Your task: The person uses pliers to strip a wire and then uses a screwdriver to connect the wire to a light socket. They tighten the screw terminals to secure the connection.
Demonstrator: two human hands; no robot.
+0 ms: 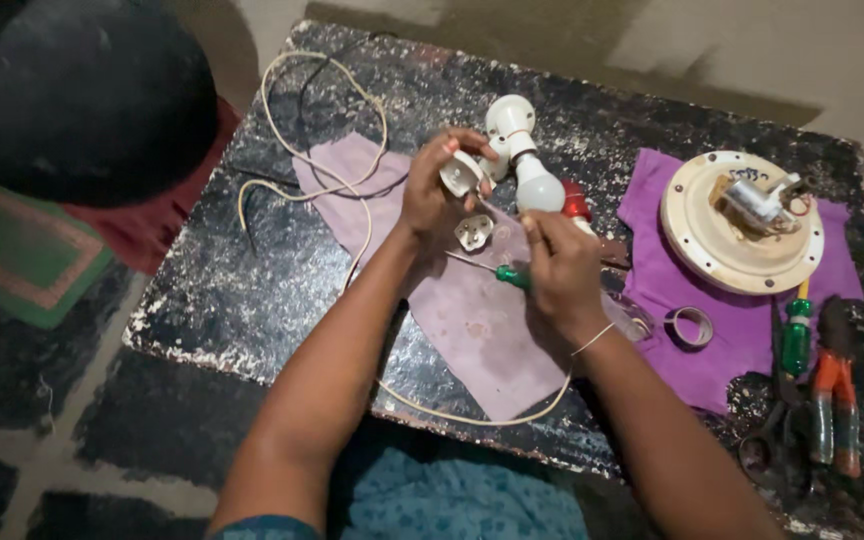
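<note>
Both hands (497,225) hold white plug (462,175) and screwdriver (502,273)

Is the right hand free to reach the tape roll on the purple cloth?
Probably not yet: the right hand is gripping a green-handled screwdriver. The tape roll lies close beside that wrist on the purple cloth, with nothing over it.

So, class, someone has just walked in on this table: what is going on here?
A person sits at a dark, worn table. The left hand holds a white plug part up over a pale pink cloth. The right hand holds a green-handled screwdriver, its tip pointing toward the plug cover lying on the cloth. A white bulb in its holder lies just behind, with a white cable looping away.
</note>
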